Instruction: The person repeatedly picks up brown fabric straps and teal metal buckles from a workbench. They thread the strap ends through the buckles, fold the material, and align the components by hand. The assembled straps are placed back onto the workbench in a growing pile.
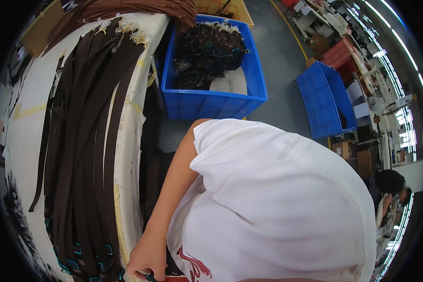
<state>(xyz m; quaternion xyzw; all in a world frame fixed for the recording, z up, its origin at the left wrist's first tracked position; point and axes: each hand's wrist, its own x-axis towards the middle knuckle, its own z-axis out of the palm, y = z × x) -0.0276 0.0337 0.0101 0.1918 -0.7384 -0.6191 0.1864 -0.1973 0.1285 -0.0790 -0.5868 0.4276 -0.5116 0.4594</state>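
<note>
My right hand [148, 257] is at the bottom, beside the edge of the pale table. Its bent fingers pinch a small dark, teal-edged piece [150, 276] that looks like a buckle; the frame's lower edge cuts it off in part. Left of this hand, a thick bundle of dark brown straps [87, 117] lies lengthwise on the white tabletop [26, 141]. Teal-edged buckles [73, 263] sit at the near strap ends. Gold-coloured rings and clear plastic wrap [136, 37] show at the far ends. My left hand is out of view.
Beyond my white-sleeved arm stands a blue crate [211, 104] heaped with dark strapping and buckles. Reddish-brown straps [113, 11] lie at the table's far end. Another blue crate [315, 101] stands to the right, near work benches. A person [390, 181] bends there at far right.
</note>
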